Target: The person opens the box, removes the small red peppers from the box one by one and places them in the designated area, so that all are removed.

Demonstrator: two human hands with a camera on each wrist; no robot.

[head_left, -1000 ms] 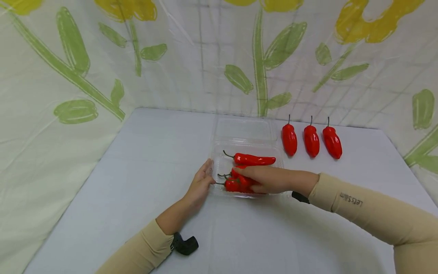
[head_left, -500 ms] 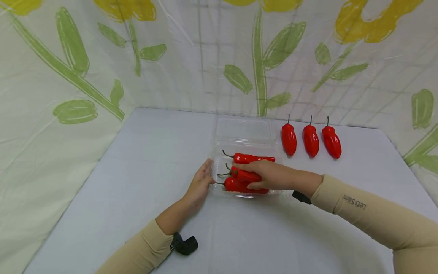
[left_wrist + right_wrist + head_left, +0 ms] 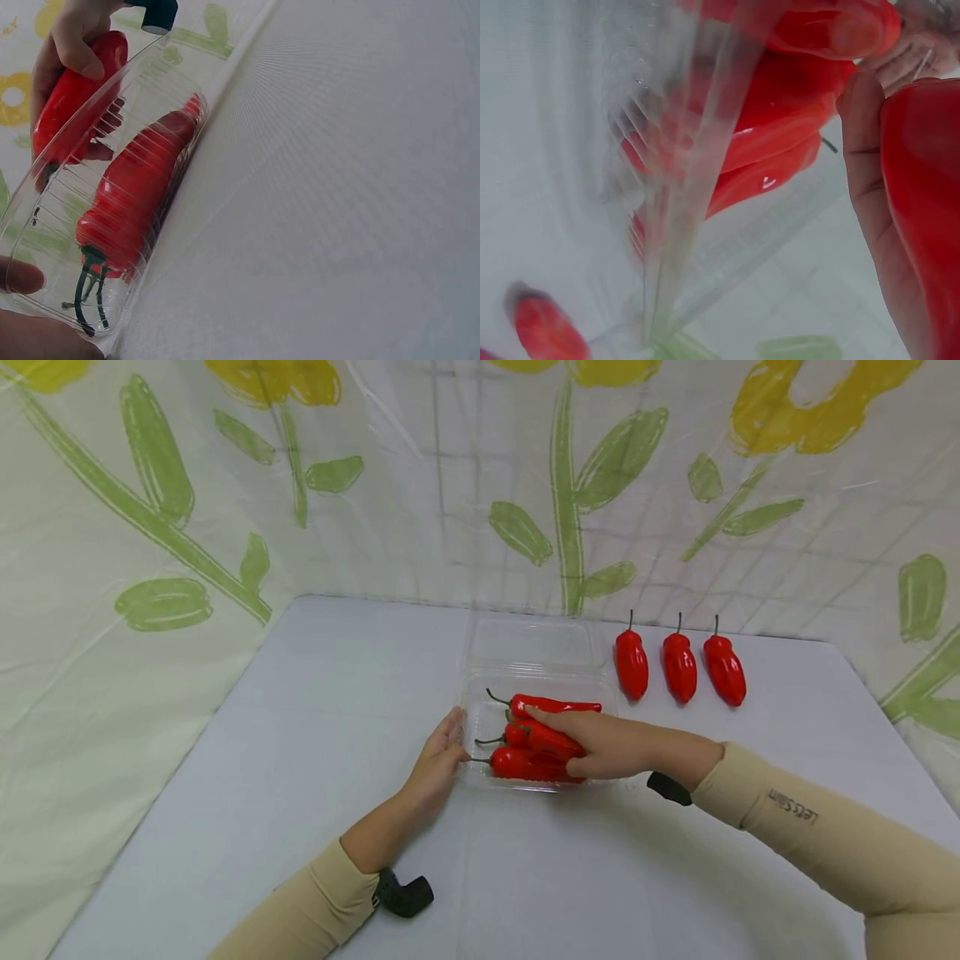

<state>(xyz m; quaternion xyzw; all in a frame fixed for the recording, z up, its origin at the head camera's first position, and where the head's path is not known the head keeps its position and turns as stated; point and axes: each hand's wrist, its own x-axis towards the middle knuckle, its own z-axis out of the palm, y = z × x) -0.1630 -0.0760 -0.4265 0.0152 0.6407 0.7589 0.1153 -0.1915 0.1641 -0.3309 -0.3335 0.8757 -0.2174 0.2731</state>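
A clear plastic clamshell box lies open near the middle of the table, with red chili peppers inside, among them a far one and a near one. My right hand grips a red chili pepper over the others; its thumb and fingers show round it in the left wrist view, where the pepper sits at the box rim. My left hand holds the left end of the box, thumb by a green stem. The peppers under my right hand are partly hidden.
Three red peppers stand in a row right of the box: a left one, a middle one and a right one. The box's lid lies folded back toward the flowered curtain behind the table.
My right hand has risen a little off the near peppers and shifted back and to the right, the gripped pepper moving with it. The left hand has stayed on the box.
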